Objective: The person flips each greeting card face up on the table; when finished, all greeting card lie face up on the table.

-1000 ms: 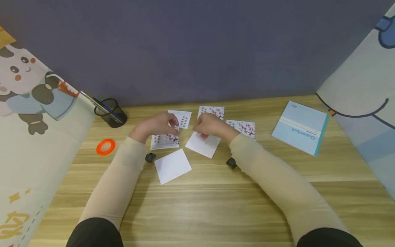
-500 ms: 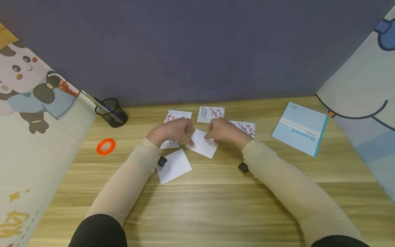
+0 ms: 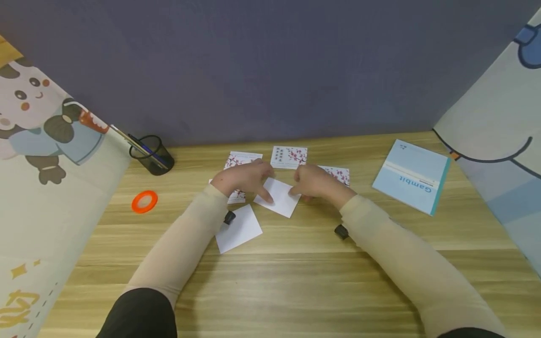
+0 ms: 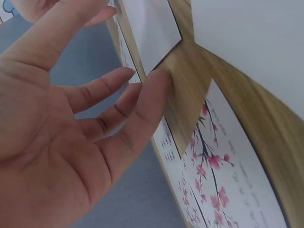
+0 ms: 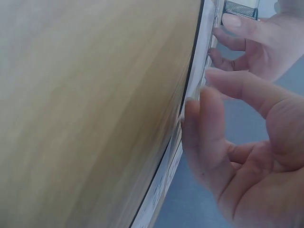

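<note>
A blank white card (image 3: 279, 199) lies on the table between the two hands. My left hand (image 3: 249, 179) is at its left side, thumb over the card and fingers loosely bent; the left wrist view shows nothing held in the left hand (image 4: 80, 118). At the card's right edge is my right hand (image 3: 317, 182), its fingers bent. In the right wrist view, the right hand's (image 5: 247, 152) thumb and forefinger tips stand slightly apart near a card edge. Behind the hands lies a card printed with pink blossom and characters (image 3: 289, 157). A second blank card (image 3: 242, 230) lies nearer, under the left wrist.
More blossom cards lie partly hidden, at the back left (image 3: 242, 157), under the left hand (image 3: 237, 198) and beside the right hand (image 3: 339, 174). A black mesh pen cup (image 3: 153, 157) and an orange tape roll (image 3: 144, 202) stand left; a light-blue notebook (image 3: 410, 176) lies right.
The left hand has moved right from over the left blossom cards to the middle blank card. The right hand has shifted right and nearer, uncovering the back blossom card. The cards have hardly moved.
</note>
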Tool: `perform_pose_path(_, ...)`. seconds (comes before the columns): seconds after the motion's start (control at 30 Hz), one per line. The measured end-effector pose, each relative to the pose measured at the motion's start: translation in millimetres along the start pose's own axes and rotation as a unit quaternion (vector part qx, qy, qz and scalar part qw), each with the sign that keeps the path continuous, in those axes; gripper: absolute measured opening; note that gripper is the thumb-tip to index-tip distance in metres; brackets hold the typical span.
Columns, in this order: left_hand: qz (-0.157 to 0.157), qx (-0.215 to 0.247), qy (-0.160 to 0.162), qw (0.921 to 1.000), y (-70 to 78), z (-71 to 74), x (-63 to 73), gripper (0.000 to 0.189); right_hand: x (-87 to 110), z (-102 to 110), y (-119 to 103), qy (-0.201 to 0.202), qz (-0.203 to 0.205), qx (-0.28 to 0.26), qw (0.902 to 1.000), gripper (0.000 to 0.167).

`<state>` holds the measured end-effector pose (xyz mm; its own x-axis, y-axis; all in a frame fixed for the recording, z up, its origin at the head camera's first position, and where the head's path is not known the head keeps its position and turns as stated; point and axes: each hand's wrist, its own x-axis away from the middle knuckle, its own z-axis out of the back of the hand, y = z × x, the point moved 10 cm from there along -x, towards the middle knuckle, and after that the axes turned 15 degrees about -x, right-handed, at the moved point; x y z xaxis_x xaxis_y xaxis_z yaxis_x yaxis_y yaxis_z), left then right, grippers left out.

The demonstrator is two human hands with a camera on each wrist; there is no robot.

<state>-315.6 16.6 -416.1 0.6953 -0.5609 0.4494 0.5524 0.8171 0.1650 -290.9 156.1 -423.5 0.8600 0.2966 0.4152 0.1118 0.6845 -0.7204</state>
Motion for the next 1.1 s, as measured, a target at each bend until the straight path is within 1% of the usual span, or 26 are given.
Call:
perform_pose_path(0.1,-0.001,-0.005,-0.002,1.0,2.2,-0.5,-1.8,0.089,3.1,1.5,2.6,0.002,-0.005,0.008,0.9999,0.033)
perform_pose_path(0.2,0.004,-0.011,-0.007,0.9999,2.0,-2.3,-3.7,0.091,5.4,1.9,4.7,0.005,-0.006,0.013,0.9999,0.035)
perform_pose_path(0.37,0.007,-0.023,-0.007,0.9997,3.1,-2.6,-5.0,0.089,5.9,1.4,5.4,0.009,-0.008,0.016,0.9998,0.033)
perform_pose_path(0.6,0.006,-0.027,-0.016,0.9995,5.2,-4.5,-6.1,0.091,6.8,-1.1,6.6,0.003,-0.018,0.014,0.9997,0.042)
perform_pose_path(0.67,0.003,-0.031,-0.018,0.9994,5.5,-5.0,-6.4,0.091,7.3,-2.2,6.1,0.0,-0.019,0.017,0.9997,0.04)
perform_pose_path(0.87,-0.006,-0.034,-0.02,0.9992,5.6,-6.0,-8.6,0.089,5.7,-7.1,4.5,-0.017,-0.011,0.023,0.9995,0.027)
perform_pose_path(1.1,-0.005,-0.031,-0.021,0.9993,4.8,-6.7,-9.7,0.087,2.8,-7.9,7.5,-0.019,-0.015,0.027,0.9993,0.027)
